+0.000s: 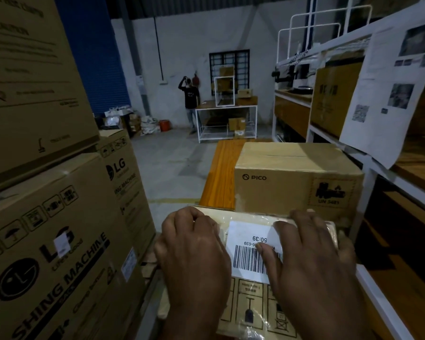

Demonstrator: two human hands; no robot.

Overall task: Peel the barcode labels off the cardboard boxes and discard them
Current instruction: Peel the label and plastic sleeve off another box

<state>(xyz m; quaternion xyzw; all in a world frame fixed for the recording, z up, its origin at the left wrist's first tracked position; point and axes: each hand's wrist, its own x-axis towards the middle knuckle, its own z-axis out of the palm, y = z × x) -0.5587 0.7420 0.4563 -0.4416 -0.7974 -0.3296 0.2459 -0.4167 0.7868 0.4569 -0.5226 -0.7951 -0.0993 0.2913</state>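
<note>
A cardboard box [253, 312] lies in front of me at the bottom centre, with clear tape and printed handling symbols on its top. A white barcode label [249, 249] marked 50/39 is stuck on it. My left hand [194, 256] rests on the box to the left of the label, its fingers bent over the far edge. My right hand [312, 256] lies on the right side, fingers spread, the thumb tip pressing on the label above the barcode. The label's right part is hidden under that hand.
Tall LG washing-machine cartons [47, 217] are stacked close on the left. A PICO carton [297, 177] sits on a wooden surface [221, 173] just beyond. White shelving [368, 168] with boxes and hanging paper sheets lines the right. A person [190, 101] stands by a far table.
</note>
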